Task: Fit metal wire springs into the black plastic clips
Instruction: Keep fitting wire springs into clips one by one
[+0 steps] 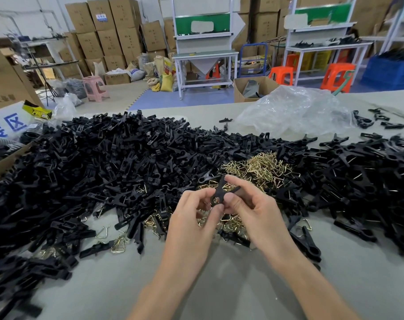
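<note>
My left hand [194, 215] and my right hand [254, 209] meet above the table's middle and both pinch one black plastic clip [220, 191], its two halves crossed in an X. I cannot tell whether a spring sits in it. Behind the hands lies a heap of brass-coloured wire springs [261, 168], and more springs [231, 221] lie under the hands. A wide pile of black clips [99, 162] spreads over the left of the grey table [118, 285]. Another clip pile [362, 179] covers the right.
A crumpled clear plastic bag [291, 109] lies at the table's far right. A cardboard box [2, 75] stands at the far left edge. Loose clips and springs [119, 244] dot the near left. Beyond the table are workbenches, stools and stacked cartons.
</note>
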`<state>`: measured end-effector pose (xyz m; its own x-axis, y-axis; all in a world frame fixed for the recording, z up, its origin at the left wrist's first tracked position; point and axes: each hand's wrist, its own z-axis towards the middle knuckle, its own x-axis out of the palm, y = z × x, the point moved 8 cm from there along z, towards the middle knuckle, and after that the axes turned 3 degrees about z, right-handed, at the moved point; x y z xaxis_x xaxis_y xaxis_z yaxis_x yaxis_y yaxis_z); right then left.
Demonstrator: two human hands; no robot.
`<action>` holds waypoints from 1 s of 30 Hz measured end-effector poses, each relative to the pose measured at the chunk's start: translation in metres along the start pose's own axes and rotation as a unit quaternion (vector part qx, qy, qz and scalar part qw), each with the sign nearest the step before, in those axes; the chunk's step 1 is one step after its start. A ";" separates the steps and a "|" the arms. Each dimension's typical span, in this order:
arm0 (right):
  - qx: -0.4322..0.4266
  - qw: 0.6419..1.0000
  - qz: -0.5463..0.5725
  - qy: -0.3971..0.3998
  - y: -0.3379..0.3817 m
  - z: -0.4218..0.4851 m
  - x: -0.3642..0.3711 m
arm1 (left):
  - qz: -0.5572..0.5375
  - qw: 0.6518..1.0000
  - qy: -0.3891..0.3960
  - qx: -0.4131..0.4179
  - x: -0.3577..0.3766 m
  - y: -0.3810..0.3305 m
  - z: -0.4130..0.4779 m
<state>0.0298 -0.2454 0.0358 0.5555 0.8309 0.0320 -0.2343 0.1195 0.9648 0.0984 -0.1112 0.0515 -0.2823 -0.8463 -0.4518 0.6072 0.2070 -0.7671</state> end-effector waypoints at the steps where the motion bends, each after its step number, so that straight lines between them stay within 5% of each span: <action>1: 0.002 1.000 0.012 -0.002 0.001 0.000 0.001 | -0.007 1.000 -0.006 -0.001 -0.001 0.000 -0.001; 9: 0.012 0.996 0.059 0.066 0.004 -0.002 0.014 | -0.160 0.985 0.026 -0.053 0.006 0.003 -0.001; 14: -0.004 1.000 0.030 -0.004 0.003 0.000 0.002 | 0.060 0.997 0.037 -0.028 0.002 0.013 0.000; 19: -0.009 0.999 0.017 -0.037 0.000 0.004 -0.010 | 0.299 0.943 0.138 0.046 0.018 0.024 -0.005; 30: -0.006 0.997 -0.067 -0.047 -0.012 0.007 -0.013 | 0.326 0.931 0.151 0.067 0.018 0.027 0.001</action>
<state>0.0309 -0.2619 0.0260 0.6543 0.7527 -0.0729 -0.1615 0.2332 0.9589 0.1106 -0.1208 0.0229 -0.0045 -0.3810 -0.9246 0.8045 0.5477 -0.2296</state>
